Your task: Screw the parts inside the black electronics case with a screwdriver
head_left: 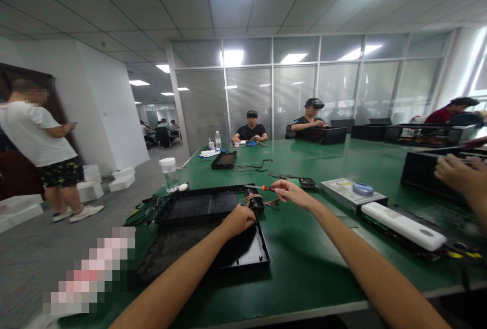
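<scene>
Left hand, tray edge; right hand, screwdriver

A slim screwdriver with an orange-red handle is lying almost level above the green worktop, its dark shaft pointing left, pinched in the fingers of the right hand. A shallow black plastic case is lying open and flat near the worktop's front edge, with the left hand resting on its right side. A small black part trailing brownish wires is sitting at the case's back right corner, just below the screwdriver.
</scene>
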{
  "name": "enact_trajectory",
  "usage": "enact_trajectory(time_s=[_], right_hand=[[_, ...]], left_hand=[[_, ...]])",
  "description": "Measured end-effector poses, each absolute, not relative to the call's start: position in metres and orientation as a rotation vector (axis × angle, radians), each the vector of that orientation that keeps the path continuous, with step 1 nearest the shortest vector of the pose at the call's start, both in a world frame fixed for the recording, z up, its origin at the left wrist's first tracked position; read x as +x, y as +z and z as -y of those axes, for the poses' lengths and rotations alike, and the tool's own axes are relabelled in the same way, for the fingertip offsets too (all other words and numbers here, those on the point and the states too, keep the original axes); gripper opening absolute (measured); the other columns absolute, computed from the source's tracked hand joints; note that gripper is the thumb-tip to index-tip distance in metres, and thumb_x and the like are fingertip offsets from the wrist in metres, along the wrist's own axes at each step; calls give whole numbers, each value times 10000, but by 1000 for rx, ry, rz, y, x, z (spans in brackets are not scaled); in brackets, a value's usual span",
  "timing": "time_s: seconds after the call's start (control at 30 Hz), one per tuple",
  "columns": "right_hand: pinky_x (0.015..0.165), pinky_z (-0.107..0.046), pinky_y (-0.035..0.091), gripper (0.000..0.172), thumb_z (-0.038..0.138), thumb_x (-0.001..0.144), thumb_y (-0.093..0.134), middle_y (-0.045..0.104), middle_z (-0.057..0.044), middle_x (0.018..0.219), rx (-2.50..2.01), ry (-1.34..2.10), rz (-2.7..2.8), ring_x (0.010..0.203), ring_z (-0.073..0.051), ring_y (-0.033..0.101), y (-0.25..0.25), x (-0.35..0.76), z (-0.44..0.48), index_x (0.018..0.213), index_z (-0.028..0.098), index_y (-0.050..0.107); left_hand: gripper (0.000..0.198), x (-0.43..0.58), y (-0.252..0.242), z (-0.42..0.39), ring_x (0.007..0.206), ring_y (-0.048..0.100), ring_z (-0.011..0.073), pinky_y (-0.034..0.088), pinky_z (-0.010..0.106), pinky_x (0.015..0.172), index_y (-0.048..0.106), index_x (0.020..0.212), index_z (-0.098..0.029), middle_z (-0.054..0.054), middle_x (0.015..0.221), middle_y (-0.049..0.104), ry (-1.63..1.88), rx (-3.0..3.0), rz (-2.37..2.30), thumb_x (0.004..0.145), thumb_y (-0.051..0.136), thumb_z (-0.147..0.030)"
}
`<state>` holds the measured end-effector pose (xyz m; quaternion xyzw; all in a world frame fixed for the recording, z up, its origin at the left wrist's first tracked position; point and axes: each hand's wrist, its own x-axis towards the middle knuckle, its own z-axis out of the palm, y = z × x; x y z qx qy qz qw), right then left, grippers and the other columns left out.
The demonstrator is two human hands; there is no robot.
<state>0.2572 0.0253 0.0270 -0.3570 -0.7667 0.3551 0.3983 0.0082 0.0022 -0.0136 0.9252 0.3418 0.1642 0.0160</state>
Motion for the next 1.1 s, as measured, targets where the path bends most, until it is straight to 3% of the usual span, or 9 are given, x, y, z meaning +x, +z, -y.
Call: enact_trajectory(time_s=[0.13,0.27,0.4,0.63,0.87,1.1], right_hand=[[413,-210,292,310,467,780,423,431,50,508,-981,627,1709,405,-89,370,29,254,-24,750,169,502],[509,-224,347,295,423,810,402,454,25,537,-968,202,1696,509,-119,443,19,242,-20,680,178,503],[559,-231,350,271,386,836,381,490,15,565,-1003,-51,1773,533,-127,466,13,235,-15,722,183,519],[608,-236,362,257,366,866,334,522,-4,640,-1001,-80,1908,591,-140,490,14,232,-12,767,195,499],[624,-247,372,242,363,862,343,521,-13,666,-1011,-89,1932,608,-147,491,14,231,-9,784,195,499],[652,-250,377,215,343,862,355,535,-25,701,-970,-107,1984,665,-156,510,19,232,-5,806,193,499]], left_hand=[[118,8,-15,-5,803,597,129,259,299,977,656,832,-203,-19,838,676,575,2706,-1144,734,590,-205],[288,7,-17,-7,778,618,119,331,244,926,614,998,-187,-11,848,681,640,2562,-1178,713,611,-225],[206,8,-18,-8,797,624,121,398,200,838,648,903,-168,5,843,684,640,2487,-1142,707,608,-216],[223,8,-17,-6,795,621,129,398,222,846,637,919,-168,7,832,684,660,2477,-1168,699,613,-196],[100,9,-13,-3,739,614,124,239,300,992,659,801,-199,-29,779,680,649,2631,-1187,706,636,-223],[123,10,-11,-2,728,599,110,355,224,862,666,840,-201,-23,816,675,602,2643,-1149,732,607,-205]])
